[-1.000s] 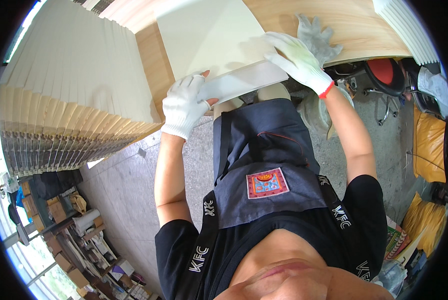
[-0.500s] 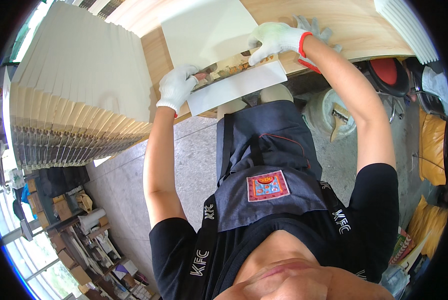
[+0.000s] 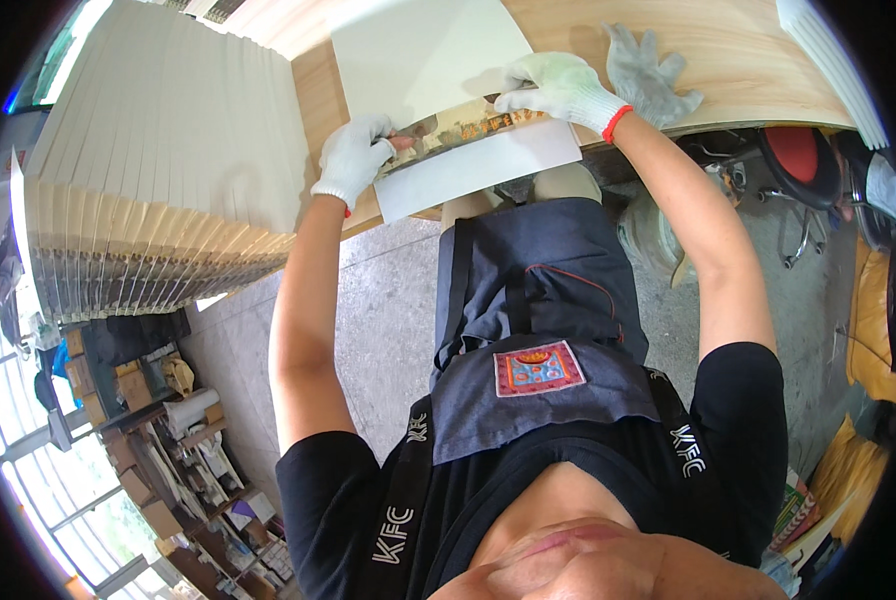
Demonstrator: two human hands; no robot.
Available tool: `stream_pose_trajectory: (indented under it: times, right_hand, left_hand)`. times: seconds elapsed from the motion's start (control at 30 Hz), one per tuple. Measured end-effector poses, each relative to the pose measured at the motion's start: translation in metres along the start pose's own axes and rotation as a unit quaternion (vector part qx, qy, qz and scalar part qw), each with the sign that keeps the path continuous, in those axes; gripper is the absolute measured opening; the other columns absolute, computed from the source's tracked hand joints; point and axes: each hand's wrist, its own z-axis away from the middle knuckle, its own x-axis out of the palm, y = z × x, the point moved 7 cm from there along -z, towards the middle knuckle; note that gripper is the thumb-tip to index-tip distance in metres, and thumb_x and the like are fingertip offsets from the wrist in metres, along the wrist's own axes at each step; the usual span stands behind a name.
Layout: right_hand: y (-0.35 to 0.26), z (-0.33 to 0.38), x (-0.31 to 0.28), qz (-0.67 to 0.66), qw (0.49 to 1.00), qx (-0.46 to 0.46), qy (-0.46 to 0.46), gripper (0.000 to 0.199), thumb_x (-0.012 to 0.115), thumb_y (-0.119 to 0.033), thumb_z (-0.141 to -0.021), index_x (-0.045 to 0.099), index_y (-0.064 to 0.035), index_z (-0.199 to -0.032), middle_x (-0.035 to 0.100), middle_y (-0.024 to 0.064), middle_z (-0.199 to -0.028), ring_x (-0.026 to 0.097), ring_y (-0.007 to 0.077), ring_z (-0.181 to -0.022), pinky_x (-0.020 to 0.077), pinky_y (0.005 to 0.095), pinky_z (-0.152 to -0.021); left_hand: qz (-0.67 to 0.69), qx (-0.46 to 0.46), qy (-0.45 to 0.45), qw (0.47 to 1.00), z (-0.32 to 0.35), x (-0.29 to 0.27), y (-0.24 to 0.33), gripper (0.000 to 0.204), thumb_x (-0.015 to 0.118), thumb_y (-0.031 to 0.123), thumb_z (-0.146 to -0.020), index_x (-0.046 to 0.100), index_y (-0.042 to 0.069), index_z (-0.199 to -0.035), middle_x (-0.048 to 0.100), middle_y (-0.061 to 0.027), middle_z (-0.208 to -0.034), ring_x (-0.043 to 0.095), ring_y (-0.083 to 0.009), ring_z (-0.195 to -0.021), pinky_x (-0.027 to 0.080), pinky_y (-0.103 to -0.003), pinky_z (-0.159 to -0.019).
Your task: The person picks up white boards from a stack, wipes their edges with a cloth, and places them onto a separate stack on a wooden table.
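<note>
A large stack of pale folded sheets (image 3: 158, 130) is standing just left of the left hand (image 3: 353, 158), and cluttered shelves (image 3: 183, 450) are sitting well behind that hand. The left hand, in a white glove, is bending its fingers at the left part of a printed band (image 3: 458, 132), its bare thumb tip touching it. Between the hands, that band is running along the near edge of a white sheet (image 3: 428, 50), which is lying mostly beyond them on the wooden surface (image 3: 738, 60); a plain white strip (image 3: 478, 170) is showing on the near side. The right hand (image 3: 558, 90), also gloved, is resting its fingertips near the band's upper edge. The hands are staying apart from each other; whether either is pinching, I cannot tell. A grey glove (image 3: 648, 75) is lying just right of the right hand, while a red-and-black stool (image 3: 798, 155) is standing farther right, below the surface.
</note>
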Motion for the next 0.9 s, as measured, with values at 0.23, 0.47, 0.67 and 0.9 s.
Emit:
stream_pose_trajectory:
  times: [0.23,0.47,0.67,0.9]
  right_hand:
    - [-0.003,0.004,0.003,-0.014,1.0,0.006,0.001,0.041,0.066,-0.053,-0.081,0.071,-0.0131,-0.09,0.069,0.0079,-0.084,0.065,0.0251,-0.083,0.0465,0.0363,-0.074]
    - [-0.001,-0.001,0.004,0.007,1.0,-0.012,0.026,0.042,0.066,-0.052,-0.081,0.068,-0.0107,-0.085,0.066,0.0102,-0.076,0.064,0.0273,-0.079,0.0456,0.0389,-0.072]
    - [0.001,0.0,-0.003,0.085,0.991,-0.049,0.094,0.031,0.061,-0.042,-0.086,0.065,-0.0133,-0.097,0.067,0.0104,-0.095,0.064,0.029,-0.092,0.048,0.0416,-0.078]
    - [0.091,0.084,-0.078,0.323,0.917,0.165,0.168,0.036,0.056,-0.03,-0.093,0.059,-0.0199,-0.128,0.061,0.0073,-0.124,0.058,0.0308,-0.112,0.0469,0.043,-0.095]
  left_hand:
    - [-0.04,-0.05,-0.089,0.994,-0.009,0.003,-0.001,0.037,0.075,0.043,-0.081,0.065,0.011,-0.098,0.069,-0.0079,-0.088,0.065,-0.0251,-0.077,0.049,-0.038,-0.068]
    - [-0.237,0.195,-0.143,0.941,-0.039,-0.001,0.045,0.065,0.077,0.025,-0.078,0.049,0.026,-0.136,0.055,-0.0117,-0.128,0.062,-0.0317,-0.107,0.05,-0.042,-0.089]
    - [-0.378,0.337,-0.293,0.811,-0.057,0.025,0.109,0.088,0.082,0.006,-0.066,0.046,0.038,-0.141,0.058,-0.0071,-0.121,0.062,-0.0347,-0.106,0.05,-0.045,-0.089]
    - [-0.379,0.293,-0.328,0.814,-0.059,0.028,0.107,0.109,0.088,0.009,-0.058,0.037,0.041,-0.148,0.057,-0.0069,-0.134,0.06,-0.0333,-0.115,0.05,-0.044,-0.094]
